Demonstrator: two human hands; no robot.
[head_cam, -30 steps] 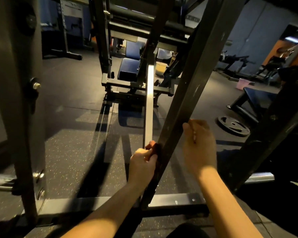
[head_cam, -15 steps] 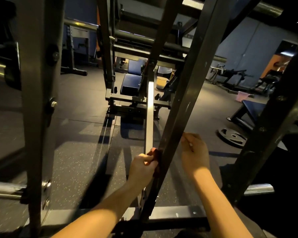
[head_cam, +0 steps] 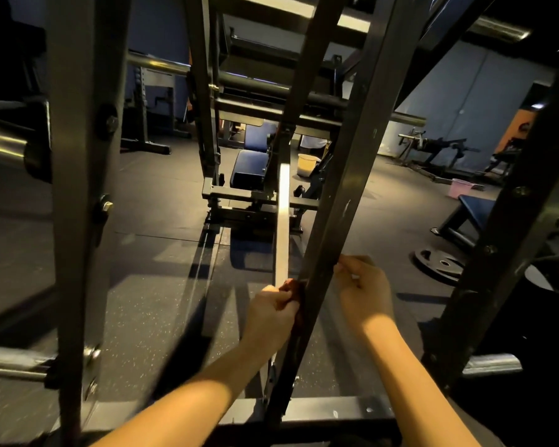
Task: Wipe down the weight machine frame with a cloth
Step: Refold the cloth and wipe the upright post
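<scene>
Dark cloth (head_cam: 293,293) pinched in left hand (head_cam: 271,312) against slanted frame bar (head_cam: 342,188), centre of frame — right hand (head_cam: 363,293) curled round bar's other side. Mid-wipe, seemingly; upper bar and left uprights apparently left.

Over the last second the head camera has tilted upward, so the slanted frame bar (head_cam: 346,188) shows more of its upper length and the base crossbar (head_cam: 329,411) sits lower in view. Against that bar, the left hand (head_cam: 271,312), pinching the dark cloth (head_cam: 296,290) on the bar's left edge, shows no clear slide along it; its grip looks the same. The right hand (head_cam: 362,291) on the bar's right side has curled its fingers a little closer to the edge. The left upright (head_cam: 81,188) now looms nearer and larger beside the bar.
</scene>
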